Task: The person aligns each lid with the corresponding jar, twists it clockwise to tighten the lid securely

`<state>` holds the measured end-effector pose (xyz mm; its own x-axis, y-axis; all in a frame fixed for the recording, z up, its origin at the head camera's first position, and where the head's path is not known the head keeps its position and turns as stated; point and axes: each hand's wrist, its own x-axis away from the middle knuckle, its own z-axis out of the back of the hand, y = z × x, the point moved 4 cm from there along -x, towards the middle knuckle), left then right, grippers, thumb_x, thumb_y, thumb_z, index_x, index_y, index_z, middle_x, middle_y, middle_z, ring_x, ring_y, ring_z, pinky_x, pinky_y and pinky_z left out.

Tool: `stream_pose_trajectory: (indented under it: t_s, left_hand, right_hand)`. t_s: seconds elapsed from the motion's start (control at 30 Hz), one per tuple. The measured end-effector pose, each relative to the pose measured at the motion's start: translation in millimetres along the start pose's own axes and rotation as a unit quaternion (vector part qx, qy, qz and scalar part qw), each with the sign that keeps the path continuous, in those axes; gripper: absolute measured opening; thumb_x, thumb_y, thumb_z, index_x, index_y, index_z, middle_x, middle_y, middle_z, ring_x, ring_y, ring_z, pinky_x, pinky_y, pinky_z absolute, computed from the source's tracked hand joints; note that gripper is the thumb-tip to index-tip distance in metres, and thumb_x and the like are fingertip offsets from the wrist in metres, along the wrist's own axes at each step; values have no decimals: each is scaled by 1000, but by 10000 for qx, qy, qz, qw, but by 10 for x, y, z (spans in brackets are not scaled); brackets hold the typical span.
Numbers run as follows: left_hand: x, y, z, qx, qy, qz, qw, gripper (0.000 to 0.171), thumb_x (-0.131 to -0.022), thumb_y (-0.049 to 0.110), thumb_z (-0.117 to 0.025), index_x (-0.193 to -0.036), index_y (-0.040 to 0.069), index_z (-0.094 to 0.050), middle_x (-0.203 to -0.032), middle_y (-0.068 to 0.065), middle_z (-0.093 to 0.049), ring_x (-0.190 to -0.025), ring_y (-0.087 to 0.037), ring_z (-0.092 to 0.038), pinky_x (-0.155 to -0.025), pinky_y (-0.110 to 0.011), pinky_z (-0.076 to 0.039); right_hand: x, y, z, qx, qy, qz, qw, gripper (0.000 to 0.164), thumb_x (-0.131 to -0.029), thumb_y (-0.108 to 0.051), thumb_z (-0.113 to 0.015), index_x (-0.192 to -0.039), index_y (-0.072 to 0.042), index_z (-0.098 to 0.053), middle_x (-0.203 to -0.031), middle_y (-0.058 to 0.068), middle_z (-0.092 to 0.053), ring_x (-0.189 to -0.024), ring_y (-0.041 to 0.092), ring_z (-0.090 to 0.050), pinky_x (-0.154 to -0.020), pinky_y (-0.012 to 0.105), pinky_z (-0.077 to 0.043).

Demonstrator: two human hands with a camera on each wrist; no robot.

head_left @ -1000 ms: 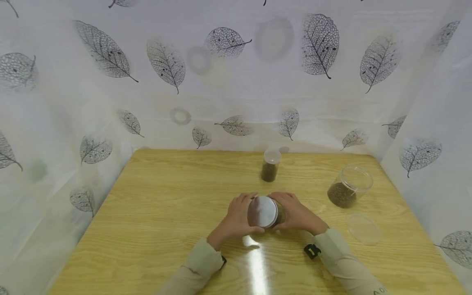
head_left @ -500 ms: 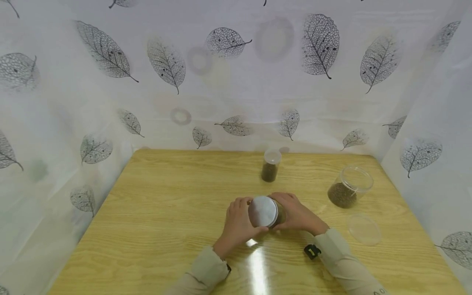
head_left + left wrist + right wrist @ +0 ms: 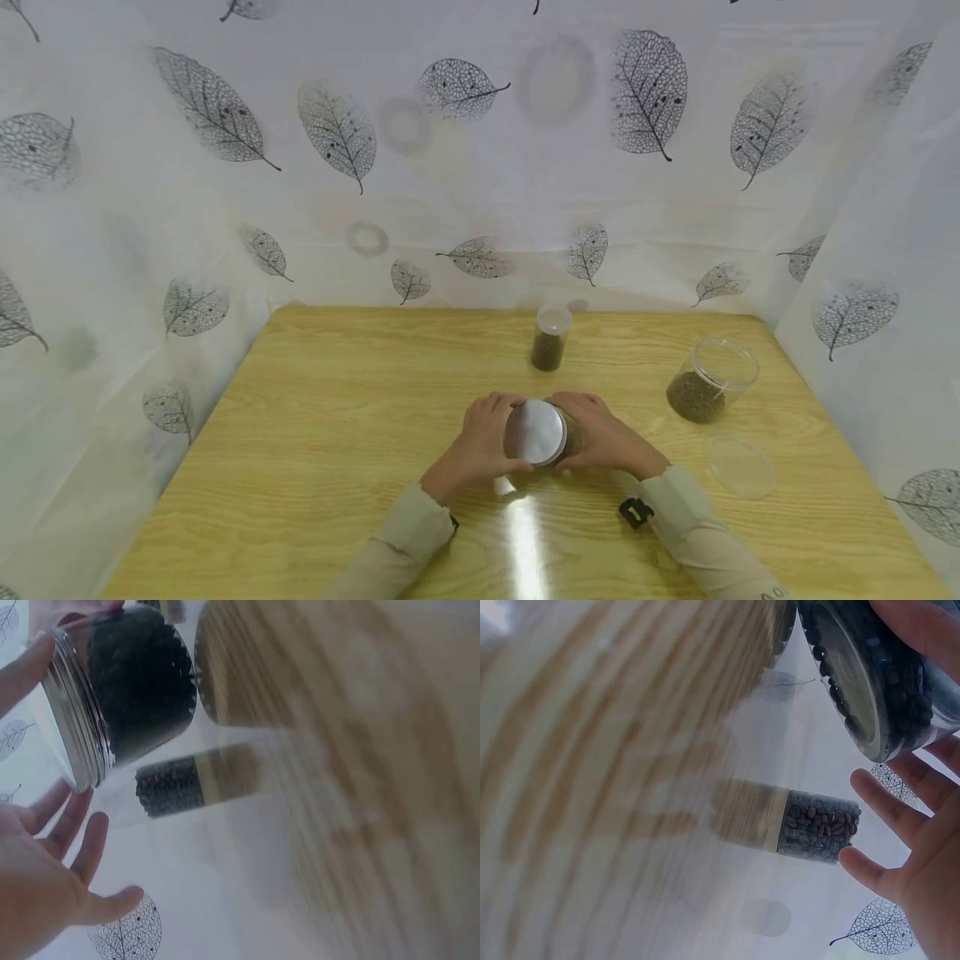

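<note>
Both hands are around a clear jar [image 3: 139,690] of dark beans at the table's middle, topped by a silvery screw lid [image 3: 536,432]. My left hand [image 3: 480,446] grips the lid, with thumb and fingertips on opposite sides of its rim. The jar's body is held from the right by my right hand [image 3: 606,435]. In the right wrist view, the jar's base [image 3: 851,682] shows tilted close over the tabletop, below the right thumb. Some left fingers [image 3: 91,840] spread clear of the lid in the left wrist view.
Behind the hands stands a slim capped jar [image 3: 548,346] of coffee beans. To the right is a wide open jar [image 3: 696,396], partly filled with dark beans. A clear round lid [image 3: 741,467] lies flat in front of it. Leaf-printed cloth [image 3: 480,167] surrounds the wooden table [image 3: 322,433].
Half a second ago my left hand was turned farther round the lid; now it has swung back to its earlier grip. The right hand and the jar stay in place.
</note>
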<state>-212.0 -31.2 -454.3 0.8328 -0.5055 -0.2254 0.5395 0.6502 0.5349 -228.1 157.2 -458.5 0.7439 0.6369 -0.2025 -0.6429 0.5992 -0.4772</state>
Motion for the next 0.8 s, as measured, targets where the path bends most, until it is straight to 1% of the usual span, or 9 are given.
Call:
stream_pose_trajectory:
  t_s: [0.17,0.2,0.27,0.33,0.4,0.47,0.57,0.67,0.8]
  left_hand:
    - [-44,-51,6,-105,-252,-276,9992,89,-61,36,-88,-133,12,-41,-128,-4,-47,-118,-22,-41,-103,-44,-31]
    - [-45,-52,7,-138,-255,-299,9991,91,-60,37,-88,-134,12,-41,-128,-4,-46,-119,-23,-40,-103,-44,-31]
    - [-36,-35,5,-256,-148,-262,9992,94,-60,41,-87,-135,11,-40,-129,-5,-46,-119,-23,-40,-103,-45,-30]
    - [-13,5,-9,-442,61,-93,9990,99,-59,49,-85,-137,11,-38,-129,-6,-45,-120,-24,-39,-104,-45,-29]
    - [24,76,-19,-648,371,177,9971,101,-59,56,-82,-138,10,-38,-129,-8,-45,-120,-26,-40,-105,-46,-29]
    - [59,148,-27,-888,675,534,9923,102,-59,62,-78,-137,10,-39,-128,-8,-46,-119,-27,-41,-105,-47,-29]
    - [103,233,-35,-1112,1015,999,9836,99,-60,67,-74,-133,8,-43,-124,-10,-48,-117,-28,-43,-104,-50,-29]
    - [130,277,-52,-1262,1142,1333,9764,96,-60,69,-72,-129,7,-46,-120,-11,-51,-115,-29,-45,-103,-52,-29]
    - [145,287,-74,-1316,1217,1460,9729,92,-60,68,-74,-123,6,-50,-117,-12,-54,-113,-30,-48,-102,-54,-30]
  right_hand:
    - [1,8,1,-2,-5,-21,10000,91,-52,-30,-91,-130,-13,-48,-129,2,-56,-123,27,-48,-103,57,-30]
    - [1,9,-1,7,-1,-18,10000,91,-52,-30,-91,-130,-13,-48,-129,3,-56,-123,27,-48,-103,56,-30]
    - [3,7,-4,36,31,18,10000,92,-51,-29,-92,-130,-11,-49,-129,4,-56,-123,28,-48,-103,57,-31]
    - [5,2,-10,92,73,56,9999,92,-51,-28,-92,-130,-10,-49,-129,5,-56,-122,29,-48,-101,57,-32]
    - [10,-5,-12,140,118,108,9998,92,-50,-27,-92,-130,-8,-49,-129,7,-56,-122,30,-49,-100,57,-32]
    - [14,-9,-13,206,158,139,9996,92,-51,-27,-92,-130,-7,-49,-129,8,-56,-121,31,-49,-100,58,-33]
    - [16,-6,-14,205,181,151,9995,91,-52,-26,-91,-130,-7,-49,-130,8,-56,-122,32,-49,-100,58,-33]
    - [11,3,-16,129,151,78,9998,89,-54,-27,-91,-130,-9,-49,-131,7,-55,-122,31,-48,-101,57,-33]
    - [4,8,-19,12,64,-37,10000,88,-55,-27,-91,-131,-12,-49,-132,4,-55,-123,28,-48,-103,57,-31]
